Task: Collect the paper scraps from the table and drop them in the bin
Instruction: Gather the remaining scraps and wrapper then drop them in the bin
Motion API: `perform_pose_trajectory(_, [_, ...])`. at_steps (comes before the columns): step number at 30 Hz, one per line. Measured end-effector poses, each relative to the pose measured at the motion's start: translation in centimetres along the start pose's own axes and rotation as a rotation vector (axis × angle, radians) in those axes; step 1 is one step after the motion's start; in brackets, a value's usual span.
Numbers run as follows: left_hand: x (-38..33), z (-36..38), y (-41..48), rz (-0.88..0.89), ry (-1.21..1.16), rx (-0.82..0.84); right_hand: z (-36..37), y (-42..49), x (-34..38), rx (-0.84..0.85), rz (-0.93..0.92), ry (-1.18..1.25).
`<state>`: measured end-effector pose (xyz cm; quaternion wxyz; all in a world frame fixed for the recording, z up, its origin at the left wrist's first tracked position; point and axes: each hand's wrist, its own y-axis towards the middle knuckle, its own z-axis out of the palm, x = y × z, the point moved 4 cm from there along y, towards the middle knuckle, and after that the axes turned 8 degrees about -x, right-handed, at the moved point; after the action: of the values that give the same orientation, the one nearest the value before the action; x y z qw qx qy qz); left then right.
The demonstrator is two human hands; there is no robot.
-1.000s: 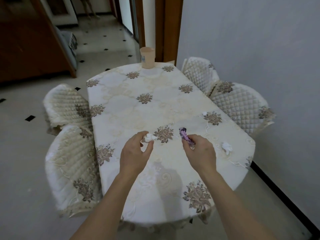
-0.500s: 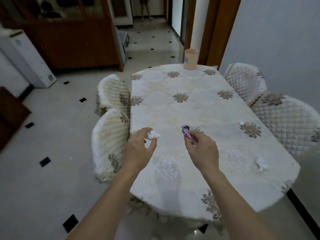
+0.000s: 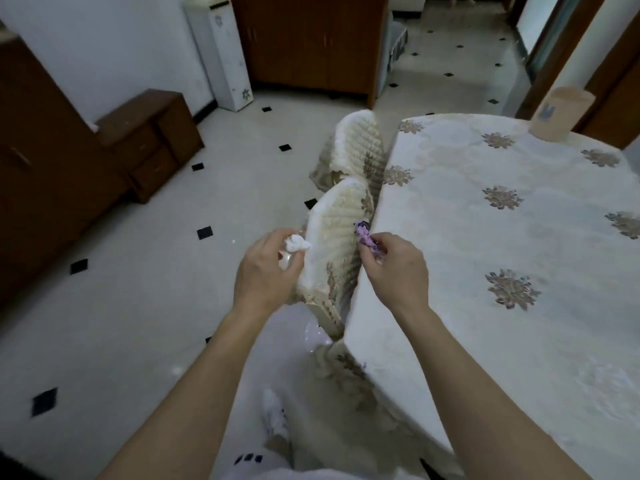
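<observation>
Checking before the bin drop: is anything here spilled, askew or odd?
Nothing looks spilled or damaged. The left hand pinches a white scrap and the right hand a purple scrap, both held clear of the table. The one odd spot is the nearest chair cover, which looks crumpled at its lower edge.

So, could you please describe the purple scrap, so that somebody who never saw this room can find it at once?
Start at the long table with the flowered cream cloth, and go to its near left edge, beside the quilted chair back. There the right hand pinches the purple scrap in its fingertips. The left hand holds a scrap too, but that white scrap has no colour.
</observation>
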<state>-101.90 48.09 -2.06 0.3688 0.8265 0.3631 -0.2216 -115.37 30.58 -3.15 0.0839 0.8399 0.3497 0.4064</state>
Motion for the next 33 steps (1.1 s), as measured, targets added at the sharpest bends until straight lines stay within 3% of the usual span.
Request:
perform_pose_trajectory(9, [11.1,-4.6,5.6,-0.113,0.039,-0.089,12.2,3.8,7.7,0.089,-0.136,0.053])
perform_pose_trajectory(20, [26.6,-7.1,19.0,-0.145,0.010,-0.070,29.3,11.4,17.5,0.132,-0.085,0.068])
perform_pose_trajectory(33, [35.3,-4.4,30.1,-0.120,-0.049,-0.005,38.9,18.9,20.0,0.139,-0.044,-0.003])
